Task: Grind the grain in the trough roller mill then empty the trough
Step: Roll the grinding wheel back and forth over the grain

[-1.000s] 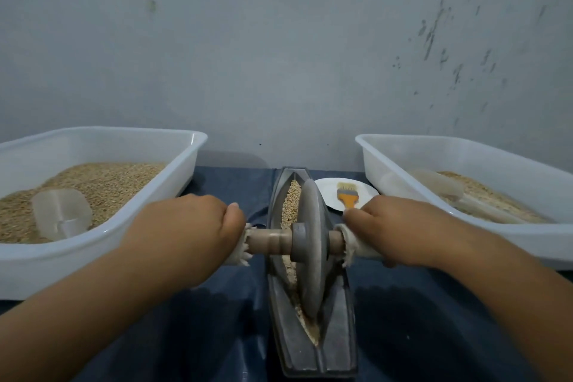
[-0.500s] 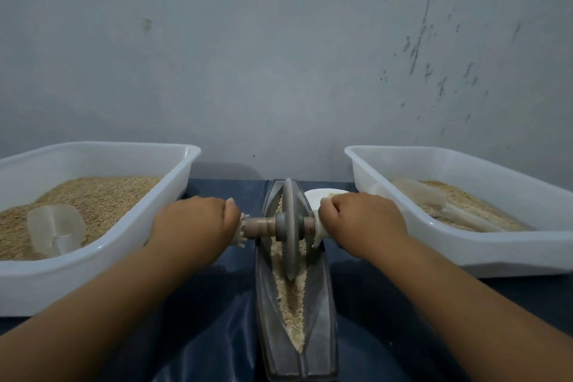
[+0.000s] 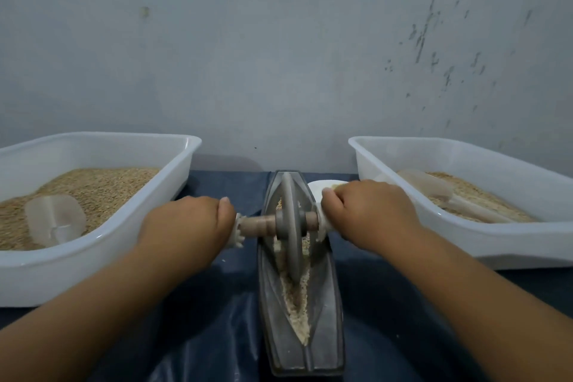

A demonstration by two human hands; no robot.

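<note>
Two white tubs flank my work on the dark-covered desk (image 3: 217, 319): the left tub (image 3: 102, 257) holds a broad bed of whole grain (image 3: 102, 186) with a clear scoop (image 3: 54, 220) lying in it, and the right tub (image 3: 465, 245) holds a thinner layer with another clear scoop (image 3: 434, 189) resting at a slant. Between them, running away from me, sits the long grey trough (image 3: 328, 304), boat-shaped, with crushed grain (image 3: 297, 298) lying along its groove, mostly in the near half. The roller wheel (image 3: 290, 226) stands upright in the far half of the trough, on a wooden axle (image 3: 257, 225) crossing it. My left hand (image 3: 189, 226) has its fingers curled tight round the left end of the axle, beside a white toothed collar (image 3: 237, 232). My right hand (image 3: 369, 214) has its fingers wrapped round the right end. Behind my right knuckles a small white plate (image 3: 319, 187) peeks out, touching nothing I can make out.
</note>
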